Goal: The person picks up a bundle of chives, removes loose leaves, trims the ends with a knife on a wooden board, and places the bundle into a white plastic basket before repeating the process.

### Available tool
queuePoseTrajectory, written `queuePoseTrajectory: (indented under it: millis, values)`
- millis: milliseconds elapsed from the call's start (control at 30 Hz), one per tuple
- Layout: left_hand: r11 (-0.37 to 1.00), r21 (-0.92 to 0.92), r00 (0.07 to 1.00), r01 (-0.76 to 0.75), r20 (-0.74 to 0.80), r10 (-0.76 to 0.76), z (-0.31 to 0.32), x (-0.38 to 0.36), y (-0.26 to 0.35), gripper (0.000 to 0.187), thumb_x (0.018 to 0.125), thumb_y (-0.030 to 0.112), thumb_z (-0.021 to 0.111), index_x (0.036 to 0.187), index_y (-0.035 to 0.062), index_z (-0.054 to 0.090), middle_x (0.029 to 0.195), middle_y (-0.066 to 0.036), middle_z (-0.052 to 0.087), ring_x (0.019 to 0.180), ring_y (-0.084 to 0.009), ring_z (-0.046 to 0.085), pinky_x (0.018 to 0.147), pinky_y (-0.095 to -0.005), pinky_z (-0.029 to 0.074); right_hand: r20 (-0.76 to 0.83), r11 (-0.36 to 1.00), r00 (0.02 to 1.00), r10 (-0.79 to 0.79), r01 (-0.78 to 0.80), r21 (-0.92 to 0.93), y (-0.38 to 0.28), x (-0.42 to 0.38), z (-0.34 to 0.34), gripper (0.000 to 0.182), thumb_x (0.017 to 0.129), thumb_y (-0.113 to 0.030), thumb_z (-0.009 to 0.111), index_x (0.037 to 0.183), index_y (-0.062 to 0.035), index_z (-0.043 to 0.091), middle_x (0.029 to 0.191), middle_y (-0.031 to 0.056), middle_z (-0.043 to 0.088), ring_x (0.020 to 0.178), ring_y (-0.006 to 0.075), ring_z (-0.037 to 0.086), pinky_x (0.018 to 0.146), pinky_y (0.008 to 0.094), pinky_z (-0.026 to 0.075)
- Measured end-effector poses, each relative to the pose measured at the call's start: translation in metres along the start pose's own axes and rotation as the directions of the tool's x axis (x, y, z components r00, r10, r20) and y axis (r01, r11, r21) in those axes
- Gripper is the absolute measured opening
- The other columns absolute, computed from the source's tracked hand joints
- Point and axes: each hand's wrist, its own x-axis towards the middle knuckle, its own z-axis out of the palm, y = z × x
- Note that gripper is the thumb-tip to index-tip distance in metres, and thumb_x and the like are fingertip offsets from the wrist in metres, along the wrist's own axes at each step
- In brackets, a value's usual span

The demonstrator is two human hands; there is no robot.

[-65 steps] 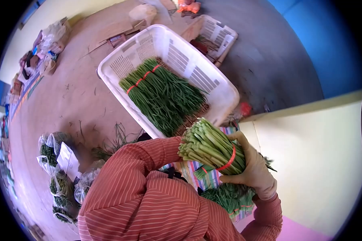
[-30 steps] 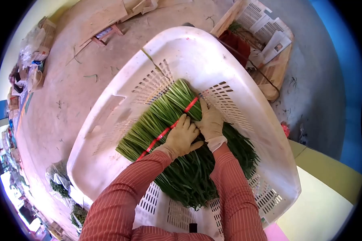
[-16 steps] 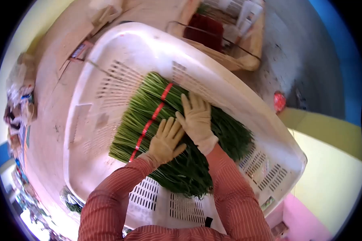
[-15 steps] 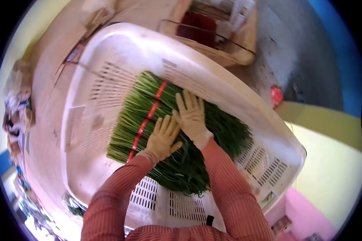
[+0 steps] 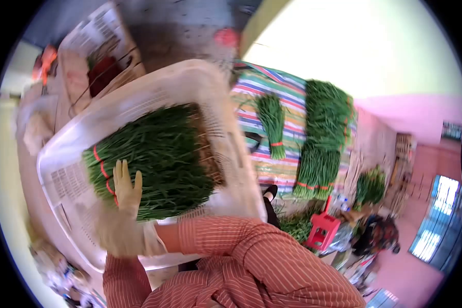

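Over the white crate (image 5: 210, 82), one gloved hand (image 5: 124, 189) lies flat and open on the tied green stalks (image 5: 154, 154) piled inside. Which hand it is, I cannot tell. A hard push could snap stalks or tip the crate.

Green chives (image 5: 154, 154) tied with red bands (image 5: 98, 156), white crate (image 5: 210, 82), tan glove (image 5: 126, 187), rust-orange sleeve (image 5: 226, 241) with pale pinstripes, multicolour striped mat (image 5: 287, 92), red stool (image 5: 322, 231), pink floor (image 5: 421, 110).
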Motion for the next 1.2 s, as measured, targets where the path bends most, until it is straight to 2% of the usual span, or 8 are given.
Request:
queuePoseTrajectory:
  millis: [200,400,467,600,867,1033,1133,1200]
  values:
    - [0.900,-0.425,0.978,-0.095,0.127,0.163,-0.036,-0.071,0.144,0.056,0.105,0.030,0.044,0.151,-0.0012,0.032,0.156,-0.020,0.032,0.143,-0.0303,0.032,0.118,-0.0387,0.025,-0.408,0.863,0.909,-0.086,0.272,0.426,-0.013,-0.197,-0.171,0.013,0.085,-0.017,0.063,0.080,-0.0046,0.066,0.063,0.0120,0.059,0.058,0.0286,0.060,0.052,0.0459,0.043]
    - [0.863,-0.321,0.881,-0.391,0.140,0.451,0.009,-0.106,0.245,0.063,0.104,0.028,0.049,0.150,-0.0070,0.026,0.151,-0.021,0.038,0.139,-0.0268,0.038,0.114,-0.0370,0.031,-0.201,0.717,0.728,0.656,-0.517,0.468,0.032,-0.467,-0.224,0.028,0.095,-0.030,0.051,0.088,-0.0052,0.061,0.078,0.0200,0.064,0.073,0.0396,0.064,0.066,0.0484,0.050]
    - [0.752,-0.608,0.963,0.255,0.225,-0.145,0.017,-0.105,0.296,0.064,0.102,0.031,0.052,0.148,-0.0079,0.029,0.146,-0.022,0.043,0.131,-0.0277,0.045,0.110,-0.0382,0.036,-0.160,0.547,0.550,0.819,-0.668,0.505,0.036,-0.545,-0.243,0.029,0.095,-0.030,0.051,0.091,-0.0044,0.062,0.086,0.0211,0.066,0.084,0.0407,0.065,0.077,0.0499,0.051]
    - [0.805,-0.492,0.943,0.330,0.142,-0.300,0.008,-0.105,0.312,0.065,0.100,0.032,0.057,0.145,-0.0083,0.032,0.141,-0.021,0.046,0.123,-0.0284,0.051,0.107,-0.0381,0.040,-0.157,0.235,0.188,0.970,-0.895,0.379,0.069,-0.693,-0.217,0.027,0.094,-0.030,0.053,0.108,-0.0098,0.064,0.094,0.0171,0.068,0.089,0.0368,0.066,0.078,0.0476,0.052]
    - [0.862,-0.327,0.919,0.387,0.061,-0.389,0.023,-0.064,0.216,0.072,0.095,0.036,0.058,0.143,-0.0121,0.034,0.138,-0.024,0.051,0.120,-0.0310,0.054,0.102,-0.0386,0.045,-0.085,-0.491,-0.573,0.815,-0.761,0.424,0.102,-0.863,-0.183,0.038,0.088,-0.034,0.056,0.111,-0.0053,0.064,0.107,0.0224,0.068,0.102,0.0398,0.065,0.090,0.0482,0.051]
    - [0.807,0.216,0.801,0.549,0.140,-0.582,-0.006,-0.052,0.250,0.076,0.093,0.043,0.059,0.141,-0.0119,0.038,0.135,-0.027,0.052,0.114,-0.0351,0.058,0.098,-0.0410,0.048,-0.250,-0.489,-0.705,0.663,-0.662,0.568,0.135,-0.963,-0.191,0.039,0.081,-0.025,0.061,0.114,-0.0064,0.060,0.111,0.0243,0.065,0.102,0.0411,0.064,0.090,0.0491,0.052]
    - [0.841,-0.038,0.839,0.539,-0.057,-0.541,-0.016,-0.034,0.141,0.074,0.093,0.049,0.058,0.141,-0.0065,0.042,0.131,-0.025,0.054,0.107,-0.0348,0.059,0.095,-0.0416,0.048,-0.392,-0.486,-0.697,0.601,-0.708,0.512,0.187,-1.031,-0.193,0.059,0.076,-0.025,0.072,0.126,-0.0016,0.052,0.135,0.0244,0.050,0.123,0.0387,0.052,0.099,0.0456,0.047]
    - [0.751,-0.430,0.859,0.501,0.141,-0.493,-0.035,-0.033,0.129,0.072,0.093,0.043,0.059,0.142,-0.0051,0.040,0.132,-0.025,0.054,0.108,-0.0369,0.059,0.097,-0.0436,0.048,-0.544,-0.479,-0.615,0.571,-0.787,0.389,0.226,-1.073,-0.195,0.077,0.072,-0.029,0.079,0.134,0.0026,0.045,0.143,0.0220,0.042,0.135,0.0367,0.039,0.108,0.0448,0.040]
